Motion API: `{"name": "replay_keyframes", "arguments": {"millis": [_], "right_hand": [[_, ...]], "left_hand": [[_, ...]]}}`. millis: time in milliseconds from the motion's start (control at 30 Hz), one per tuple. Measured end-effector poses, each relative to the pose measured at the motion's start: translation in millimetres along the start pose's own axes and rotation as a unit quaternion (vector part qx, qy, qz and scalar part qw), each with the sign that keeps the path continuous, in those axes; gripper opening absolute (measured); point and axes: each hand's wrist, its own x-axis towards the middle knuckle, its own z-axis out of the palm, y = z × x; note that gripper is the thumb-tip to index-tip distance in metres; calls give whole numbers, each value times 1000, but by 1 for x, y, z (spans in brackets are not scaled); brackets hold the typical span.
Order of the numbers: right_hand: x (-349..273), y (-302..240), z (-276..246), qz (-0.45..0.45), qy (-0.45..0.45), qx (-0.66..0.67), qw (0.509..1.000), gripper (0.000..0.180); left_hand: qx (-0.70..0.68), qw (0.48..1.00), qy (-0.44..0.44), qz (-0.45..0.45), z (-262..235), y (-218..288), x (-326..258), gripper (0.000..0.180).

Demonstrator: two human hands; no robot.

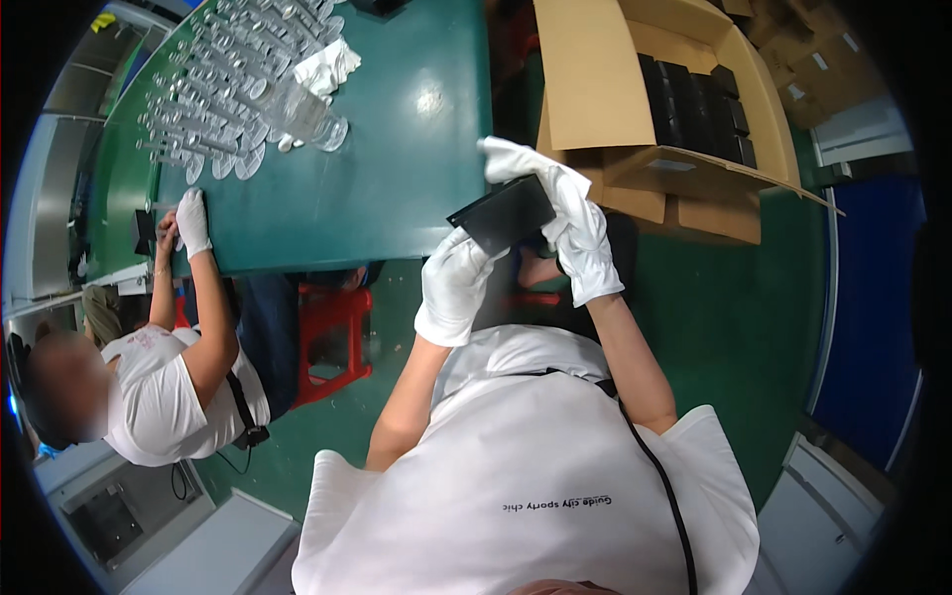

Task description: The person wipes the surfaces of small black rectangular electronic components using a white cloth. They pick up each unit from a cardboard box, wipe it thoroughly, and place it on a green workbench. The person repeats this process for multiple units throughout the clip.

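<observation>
Carton: a brown cardboard box (635,89) stands open past the green table's right edge, its flaps folded out, with rows of flat black boxes (699,109) packed upright inside.
More cartons: brown boxes (813,69) with pale labels sit behind it, too small to make out.
Black piece: a flat, thin black rectangle (504,215) is up in front of me, just off the green table (397,169) and tilted.
My left hand (454,283): white-gloved, closed around the piece's lower left corner from beneath.
My right hand (570,223): white-gloved, holding the piece's right end, fingers curled over its top edge.
Table load: clear plastic parts (233,89) lie in rows at the far left end, white cloth beside them.
Co-worker: another person's gloved hand (191,220) rests at the table's near left edge.
</observation>
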Motion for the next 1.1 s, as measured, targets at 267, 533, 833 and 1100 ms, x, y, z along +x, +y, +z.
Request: {"name": "replay_keyframes", "arguments": {"millis": [267, 533, 833, 1100], "right_hand": [[1, 47, 40, -232, 24, -501, 834, 45], [-28, 51, 88, -160, -200, -235, 938, 36], [-75, 123, -13, 107, -58, -206, 971, 51], [-31, 82, -30, -39, 163, -266, 949, 43]], "left_hand": [[24, 997, 13, -75, 14, -27, -21, 25], [140, 987, 24, -79, 11, -47, -47, 29], [-94, 940, 138, -299, 6, -56, -24, 29], [-649, 601, 209, -418, -13, -57, 0, 30]]}}
